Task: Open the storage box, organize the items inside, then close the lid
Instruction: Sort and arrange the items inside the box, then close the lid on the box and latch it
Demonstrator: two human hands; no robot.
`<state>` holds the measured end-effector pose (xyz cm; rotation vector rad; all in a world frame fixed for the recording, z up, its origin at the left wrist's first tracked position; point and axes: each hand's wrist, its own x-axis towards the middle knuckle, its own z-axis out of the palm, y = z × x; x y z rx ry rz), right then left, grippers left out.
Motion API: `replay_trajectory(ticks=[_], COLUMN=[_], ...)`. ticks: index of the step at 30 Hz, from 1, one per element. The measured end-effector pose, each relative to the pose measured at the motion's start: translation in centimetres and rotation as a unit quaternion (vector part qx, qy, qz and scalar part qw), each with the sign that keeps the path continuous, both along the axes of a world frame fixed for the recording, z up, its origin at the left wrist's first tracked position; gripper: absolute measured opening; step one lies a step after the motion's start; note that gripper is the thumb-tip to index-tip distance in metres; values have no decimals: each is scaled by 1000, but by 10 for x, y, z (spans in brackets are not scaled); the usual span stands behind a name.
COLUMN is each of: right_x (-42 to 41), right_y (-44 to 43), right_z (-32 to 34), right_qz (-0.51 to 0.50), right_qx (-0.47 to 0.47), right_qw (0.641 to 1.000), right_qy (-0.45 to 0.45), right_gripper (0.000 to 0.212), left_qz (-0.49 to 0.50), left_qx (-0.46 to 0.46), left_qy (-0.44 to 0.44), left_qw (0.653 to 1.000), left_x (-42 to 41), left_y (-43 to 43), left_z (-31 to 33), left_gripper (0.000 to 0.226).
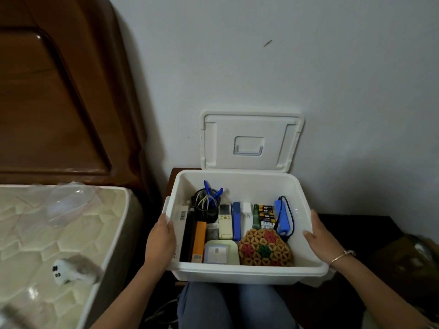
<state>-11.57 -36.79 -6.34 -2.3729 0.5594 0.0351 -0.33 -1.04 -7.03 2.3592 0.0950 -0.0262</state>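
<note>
Pale wall (308, 67) rose behind the white storage box (237, 269), which sat on a dark wooden stand (356, 233) just above the person's jeans-clad knees (213, 305). Its lid (249, 141) stood open, upright at the box's far edge and leaning back on the wall.

The left hand (161, 238) clasped the box's left rim, thumb hooked over the edge and the other fingers hidden outside the wall. The right hand (320, 238), with a bracelet (342, 256) on its wrist, held the box's right rim in the same way, thumb lying along the inner edge.

Inside the box, a coil of cables (205, 203) filled the far left corner. A remote control (225, 220) lay in the middle, with a white charger (245, 210) and batteries (266, 213) to its right. A blue device with a black cord (281, 217) lay by the box's right wall. A woven pouch (264, 248) sat against the box's near wall, a pale green gadget (221, 251) touching its left side, and an orange carton (199, 241) lay further left.

Left of the box were a plastic-wrapped mattress (59, 222) and a brown headboard (47, 103).
</note>
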Motion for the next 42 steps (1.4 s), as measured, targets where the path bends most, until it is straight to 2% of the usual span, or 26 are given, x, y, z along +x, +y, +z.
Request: replay_trajectory(ticks=[21,23,27,30,32,36,42], right_x=[27,28,35,59,84,142,222], right_y=[-10,-12,-28,-53,-72,-109,-143], right_z=[1,5,19,28,33,35,22], right_qz=[-39,-23,-2,-24,-28,-60,-128], right_qx=[-16,-7,-26,-58,-67,-57,11], right_qw=[998,999,998,998,997,995,991], right_qy=[-39,-42,-57,-20,-27,-49,-27], right_gripper=[65,63,42,55,57,56,66], left_qz=[-8,-28,-65,-91,-112,-98,-80], left_qx=[58,59,58,61,57,40,-3], left_qy=[-7,-23,-85,-114,-124,-87,3], left_qw=[998,998,993,987,984,991,997], left_x=[23,29,56,87,108,155,232], left_y=[-17,-13,-13,-27,-42,-78,-124], left_z=[2,3,16,28,36,45,42], left_gripper=[24,20,20,25,25,42,51])
